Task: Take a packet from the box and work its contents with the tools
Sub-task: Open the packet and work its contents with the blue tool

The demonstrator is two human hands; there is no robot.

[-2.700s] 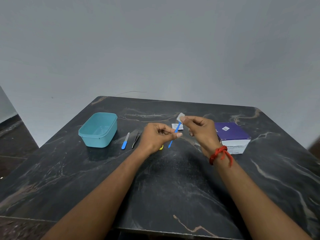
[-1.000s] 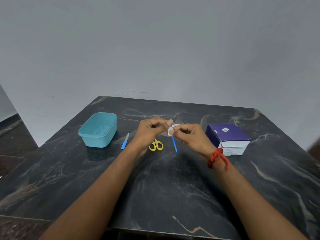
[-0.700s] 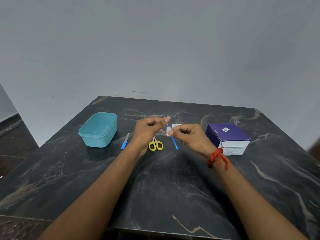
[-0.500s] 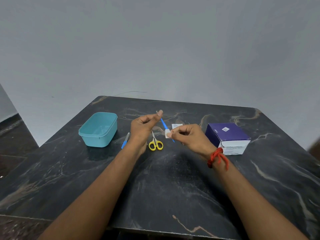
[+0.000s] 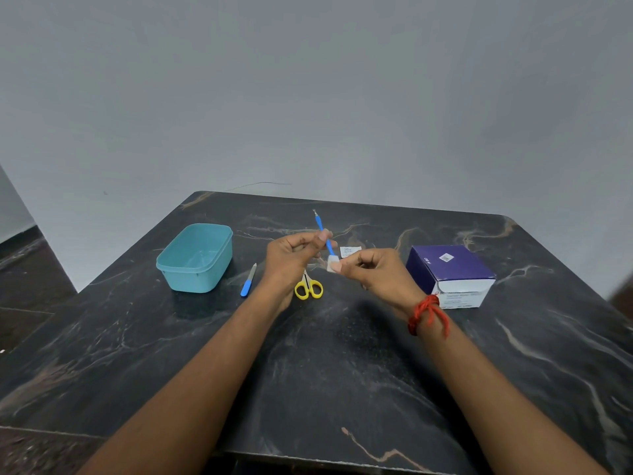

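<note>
— Two hands, both mine, both busy above the dark marbled stone surface [image 5: 325,371].

— Start at your left. What's there?

— Furthest left sits a teal rectangular plastic tub [image 5: 195,258], open at the top. Just to its right a small flat tool with a blue handle and a grey blade [image 5: 248,284] lies on the surface, apart from my fingers.

— And your left hand?

— My left hand [image 5: 291,258] is raised, fingers curled. Below it, on the surface, lie small yellow-handled scissors [image 5: 308,289], loops toward me, blades partly hidden behind that hand. Thumb and fingertips pinch a thin blue-handled pick with a metal tip [image 5: 322,231]. The tip slants up and away from me, and the lower end comes down to meet the pad.

— Which pad?

— A little white square pad [image 5: 333,262], pinched between the thumb and forefinger of my right hand [image 5: 376,274]. The two hands are close together but not touching each other. Only the pick and the pad bridge them.

— Where's the packet?

— A small white printed paper packet [image 5: 350,251] lies flat on the surface just behind my right fingers. Whether it is torn open I cannot tell.

— Anything further right?

— A red thread band [image 5: 424,313] is tied round my right wrist. Beyond it a purple-and-white cardboard box [image 5: 448,269] stands on the surface, near my right hand and well apart from the tub.
</note>
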